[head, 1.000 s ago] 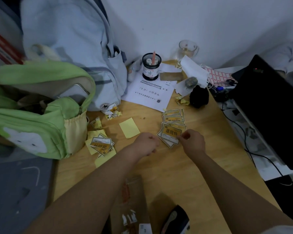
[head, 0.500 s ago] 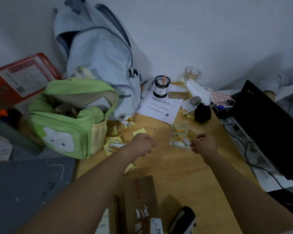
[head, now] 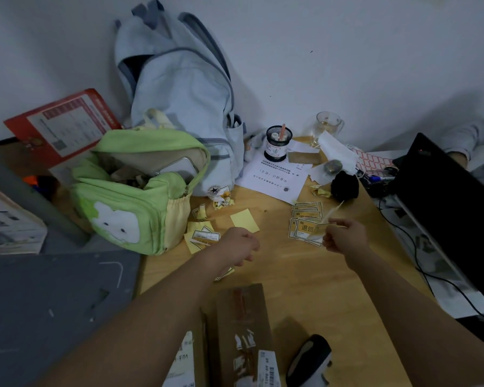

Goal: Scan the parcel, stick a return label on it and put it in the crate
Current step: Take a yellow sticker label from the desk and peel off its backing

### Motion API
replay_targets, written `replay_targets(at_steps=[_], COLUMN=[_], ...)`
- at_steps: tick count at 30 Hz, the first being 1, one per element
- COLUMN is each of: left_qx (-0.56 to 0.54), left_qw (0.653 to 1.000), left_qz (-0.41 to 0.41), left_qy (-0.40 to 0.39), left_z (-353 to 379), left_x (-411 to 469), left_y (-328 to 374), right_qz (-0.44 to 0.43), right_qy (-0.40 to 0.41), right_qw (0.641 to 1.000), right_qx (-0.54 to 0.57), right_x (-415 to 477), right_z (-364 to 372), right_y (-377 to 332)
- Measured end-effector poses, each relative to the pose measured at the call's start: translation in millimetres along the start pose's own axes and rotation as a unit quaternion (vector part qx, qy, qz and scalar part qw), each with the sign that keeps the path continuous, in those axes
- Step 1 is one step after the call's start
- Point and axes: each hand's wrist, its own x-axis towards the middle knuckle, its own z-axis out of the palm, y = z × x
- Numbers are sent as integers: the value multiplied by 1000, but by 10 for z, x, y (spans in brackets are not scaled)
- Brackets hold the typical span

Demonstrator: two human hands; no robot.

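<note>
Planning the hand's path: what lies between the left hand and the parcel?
Head view: a yellow paper scrap just below the left hand; otherwise bare table up to the parcel.

A second ago the right hand pressed on the stack of return labels on the bench — now it is raised, fingers pinching one label peeled up off the stack. The left hand has drawn back from the stack toward the bench's near edge, curled into a loose fist.
</note>
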Motion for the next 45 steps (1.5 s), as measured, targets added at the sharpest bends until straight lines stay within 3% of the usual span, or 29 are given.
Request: replay_targets(at_steps=[18, 23, 34, 40, 45], left_qx=[-6, -14, -96, -252, -244], left_qw=[1000, 1000, 988, 946, 929], left_qz=[-8, 7, 104, 191, 249], left_qy=[-2, 4, 67, 74, 125], left_z=[34, -2, -442, -768, -972], left_x=[56, -5, -547, -1126, -1653], left_y=[41, 163, 663, 917, 999], right_qz=[25, 11, -125, -207, -261], right_qy=[-52, -144, -259, -260, -264], right_qw=[998, 989, 955, 940, 924], right_qx=[-7, -18, 78, 76, 88], right_x=[114, 19, -770, -1347, -1899], right_z=[62, 96, 363, 499, 576], right_y=[-72, -313, -1361, -1763, -1999])
